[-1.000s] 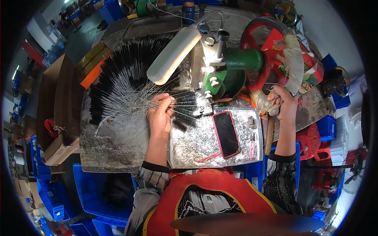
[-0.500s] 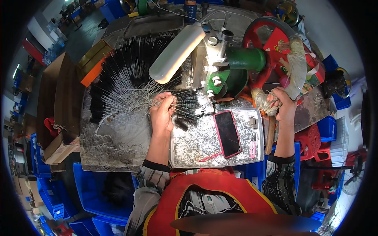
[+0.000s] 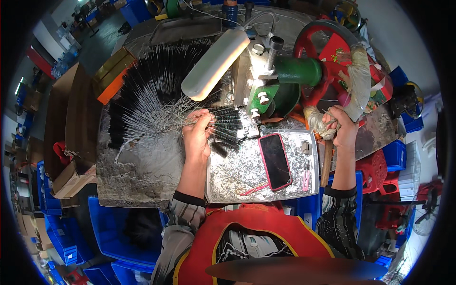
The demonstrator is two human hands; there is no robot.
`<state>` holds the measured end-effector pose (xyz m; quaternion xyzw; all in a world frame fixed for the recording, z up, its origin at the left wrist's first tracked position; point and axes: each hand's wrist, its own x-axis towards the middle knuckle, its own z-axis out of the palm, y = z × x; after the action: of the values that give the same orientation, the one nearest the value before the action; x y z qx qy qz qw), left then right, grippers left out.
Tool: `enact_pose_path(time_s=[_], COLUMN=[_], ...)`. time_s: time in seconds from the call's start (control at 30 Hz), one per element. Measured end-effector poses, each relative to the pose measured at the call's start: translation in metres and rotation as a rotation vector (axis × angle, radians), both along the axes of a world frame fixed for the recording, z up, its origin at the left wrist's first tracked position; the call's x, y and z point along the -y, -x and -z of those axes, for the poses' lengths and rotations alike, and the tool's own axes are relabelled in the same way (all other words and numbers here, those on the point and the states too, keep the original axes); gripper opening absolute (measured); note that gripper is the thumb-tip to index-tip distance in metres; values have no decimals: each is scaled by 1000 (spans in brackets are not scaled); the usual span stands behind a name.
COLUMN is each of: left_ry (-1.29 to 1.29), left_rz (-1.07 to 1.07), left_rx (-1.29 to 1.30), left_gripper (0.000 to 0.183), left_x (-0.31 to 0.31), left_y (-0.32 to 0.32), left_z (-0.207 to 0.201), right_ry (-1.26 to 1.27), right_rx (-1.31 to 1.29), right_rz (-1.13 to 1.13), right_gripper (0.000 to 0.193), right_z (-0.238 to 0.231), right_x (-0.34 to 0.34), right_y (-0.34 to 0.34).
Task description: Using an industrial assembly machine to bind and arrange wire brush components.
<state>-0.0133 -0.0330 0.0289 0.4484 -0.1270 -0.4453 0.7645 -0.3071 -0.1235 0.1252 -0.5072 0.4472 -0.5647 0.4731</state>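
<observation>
My left hand [image 3: 197,135] is closed on the wire stems of several small twisted-wire brushes [image 3: 227,126]. Their dark bristled ends fan out to the right, close to the metal jaw of a green hand press [image 3: 263,97]. On the right, my right hand [image 3: 343,126] is wrapped round the cloth-bound grip [image 3: 316,121] on the press's red handwheel [image 3: 311,97]. A big pile of wire brushes [image 3: 161,80] with black bristles and bare silvery stems lies left of the press. A white lamp [image 3: 216,64] hangs over the work spot.
A shiny tray [image 3: 232,178] strewn with wire clippings holds a phone in a pink case [image 3: 275,161] and pink-handled snips [image 3: 305,179]. A wooden handle [image 3: 327,164] slants beside it. Cardboard boxes [image 3: 76,123] stand left, blue bins [image 3: 123,228] below the table.
Hardly anything differs. The fanned brushes in my left hand have shifted very slightly; my right hand stays on the wheel's grip.
</observation>
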Motion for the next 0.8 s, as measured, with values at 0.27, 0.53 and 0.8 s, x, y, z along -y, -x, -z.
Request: enact_pose_path(time_s=[0.27,0.53,0.8], left_ry=[-26,11,-61], left_rz=[-8,10,82], left_rx=[24,14,83], left_gripper=[12,12,14], left_x=[2,3,-3], left_y=[2,2,-3], left_z=[-3,-5,-3], right_ry=[-94,195,206], right_rx=[-20,5,52], right_rz=[-85,69,-97], right_gripper=[22,15,15], right_z=[-22,42,64], right_x=[6,5,13], right_y=[6,0,-4])
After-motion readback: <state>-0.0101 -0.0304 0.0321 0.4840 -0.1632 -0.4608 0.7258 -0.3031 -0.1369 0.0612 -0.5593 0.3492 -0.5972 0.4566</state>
